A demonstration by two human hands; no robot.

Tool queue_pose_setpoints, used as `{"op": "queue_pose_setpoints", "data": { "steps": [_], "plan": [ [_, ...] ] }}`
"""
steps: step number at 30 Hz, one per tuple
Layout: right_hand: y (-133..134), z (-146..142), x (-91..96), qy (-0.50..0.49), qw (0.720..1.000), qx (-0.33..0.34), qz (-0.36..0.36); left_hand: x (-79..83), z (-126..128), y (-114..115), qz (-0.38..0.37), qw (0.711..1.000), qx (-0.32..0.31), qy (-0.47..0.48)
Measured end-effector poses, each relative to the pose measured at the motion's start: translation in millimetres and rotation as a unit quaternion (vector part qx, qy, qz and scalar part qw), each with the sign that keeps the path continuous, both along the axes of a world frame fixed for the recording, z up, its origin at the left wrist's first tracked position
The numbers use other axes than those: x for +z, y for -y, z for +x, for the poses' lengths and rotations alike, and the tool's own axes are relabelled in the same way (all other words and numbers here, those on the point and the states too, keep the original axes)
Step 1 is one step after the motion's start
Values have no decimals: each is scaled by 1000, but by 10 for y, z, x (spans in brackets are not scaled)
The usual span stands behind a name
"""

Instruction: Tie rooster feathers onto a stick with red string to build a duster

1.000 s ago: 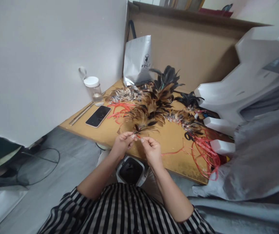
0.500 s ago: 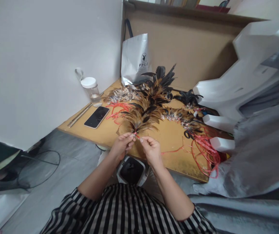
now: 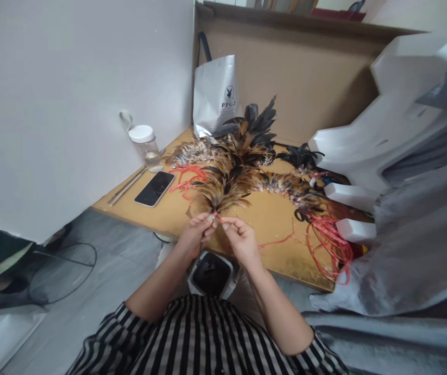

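Note:
A long bundle of brown and black feathers (image 3: 225, 190) lies over the tabletop, its near end drawn together where red string (image 3: 216, 213) wraps it. My left hand (image 3: 200, 232) pinches that gathered end between thumb and fingers. Just to the right, my right hand (image 3: 241, 237) is closed in a pinch on the red string close to the binding. Fingers partly hide the wrapped quills. More feathers (image 3: 285, 185) spread to the right, and a dark feather cluster (image 3: 260, 122) stands up at the back.
On the wooden table (image 3: 270, 224) are a phone (image 3: 155, 188), two thin sticks (image 3: 127, 186), a lidded clear jar (image 3: 147, 146), a silver bag (image 3: 215, 96), black-handled scissors (image 3: 299, 215) and tangled red string (image 3: 330, 242). White foam pieces (image 3: 356, 231) border the right side. A bin (image 3: 211, 273) stands below.
The feather bundle's near plumes have shifted slightly left and look more drawn in. My right hand has moved very slightly left; both hands keep their pinch.

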State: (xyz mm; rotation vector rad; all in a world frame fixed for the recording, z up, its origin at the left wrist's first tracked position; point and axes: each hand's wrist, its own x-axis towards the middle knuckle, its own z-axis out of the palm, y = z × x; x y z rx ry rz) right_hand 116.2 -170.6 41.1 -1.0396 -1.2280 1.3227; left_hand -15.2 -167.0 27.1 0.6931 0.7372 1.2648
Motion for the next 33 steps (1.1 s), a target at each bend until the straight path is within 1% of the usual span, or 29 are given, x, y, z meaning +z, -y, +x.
{"op": "queue_pose_setpoints", "data": {
  "steps": [3, 5, 8, 13, 17, 21, 25, 28, 30, 33],
  "plan": [
    [-13, 21, 19, 8, 999, 36, -4, 52, 38, 36, 6, 998, 39, -50],
    [-28, 28, 26, 17, 999, 38, -7, 94, 68, 64, 12, 995, 74, -70],
    [-40, 25, 47, 36, 999, 5, -5, 145, 104, 105, 20, 989, 120, -88],
    [-15, -19, 123, 51, 996, -64, 45, 139, 133, 161, 34, 981, 157, -111],
    [-4, -69, 150, 57, 991, -100, 73, 102, 143, 202, 72, 973, 155, -152],
    [-18, -89, 155, 64, 986, -124, 96, 119, 151, 231, 96, 969, 147, -172],
    [-25, -50, 190, 77, 989, -98, 79, 198, 168, 256, 101, 969, 150, -167],
    [-19, -6, 222, 79, 990, -99, 67, 263, 185, 280, 101, 970, 146, -164],
    [-9, 9, 233, 69, 990, -106, 62, 288, 195, 286, 94, 974, 132, -161],
    [7, -4, 225, 29, 994, -88, 49, 281, 202, 264, 70, 982, 118, -127]
  ]
}}
